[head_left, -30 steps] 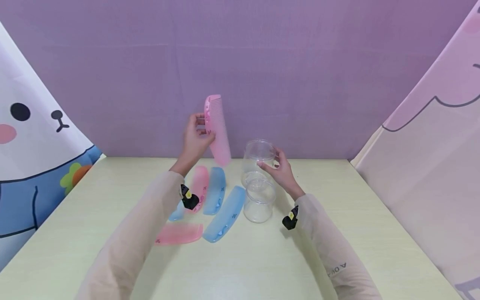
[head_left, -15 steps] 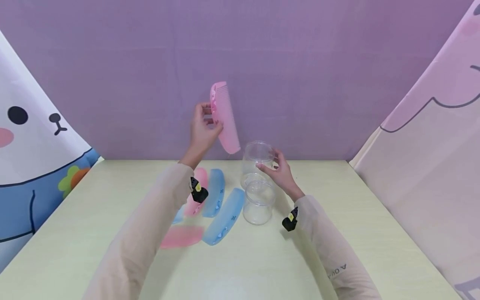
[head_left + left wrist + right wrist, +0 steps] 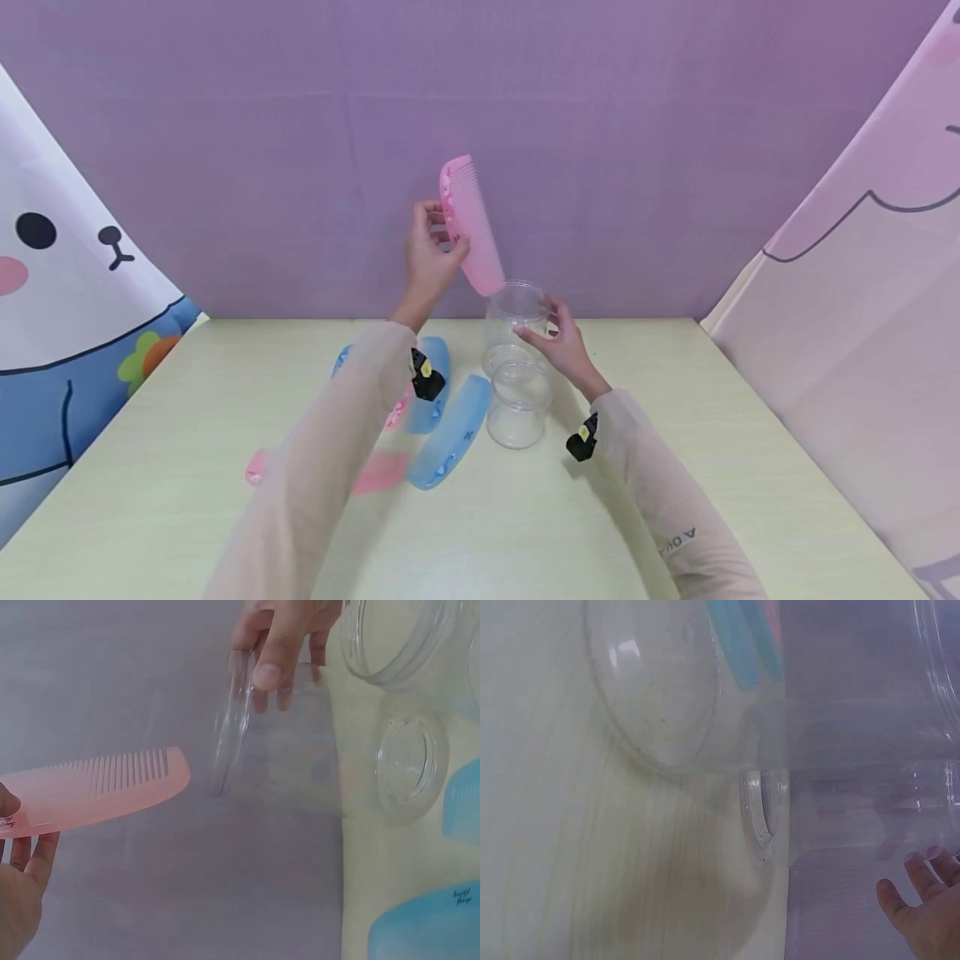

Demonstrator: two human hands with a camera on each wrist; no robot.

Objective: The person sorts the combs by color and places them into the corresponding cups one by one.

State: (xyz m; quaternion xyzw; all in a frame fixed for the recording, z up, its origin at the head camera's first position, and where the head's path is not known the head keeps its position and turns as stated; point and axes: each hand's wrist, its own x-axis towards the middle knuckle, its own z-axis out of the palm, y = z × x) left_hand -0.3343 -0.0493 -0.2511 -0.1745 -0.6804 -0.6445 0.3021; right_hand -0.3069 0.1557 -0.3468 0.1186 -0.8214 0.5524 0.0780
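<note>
1. Head view: at the far left, a curtain (image 3: 75,275) printed with a cartoon animal hangs beside the table (image 3: 172,425).
2. A low pink comb (image 3: 381,473) lies on the table, its middle covered by the left sleeve (image 3: 322,450). Beyond, the sleeve leaves only parts of a hidden blue comb (image 3: 342,357) and a second pink comb (image 3: 397,412) showing.
3. The left hand (image 3: 432,260) is raised, thumb and fingers pinching the held pink comb (image 3: 474,225) by its spine side. That comb is tilted in the air, teeth facing right, lower end near the far jar's rim; the left wrist view shows a gap between them.
4. Below are an upright blue comb (image 3: 435,371) and a slanting blue comb (image 3: 453,433), the latter just beside the near jar (image 3: 517,425).
5. The clear far jar (image 3: 504,329) stands behind the near jar.
6. The right hand (image 3: 564,348) grips the far jar near its rim, thumb in front, fingers curled around the right side.
</note>
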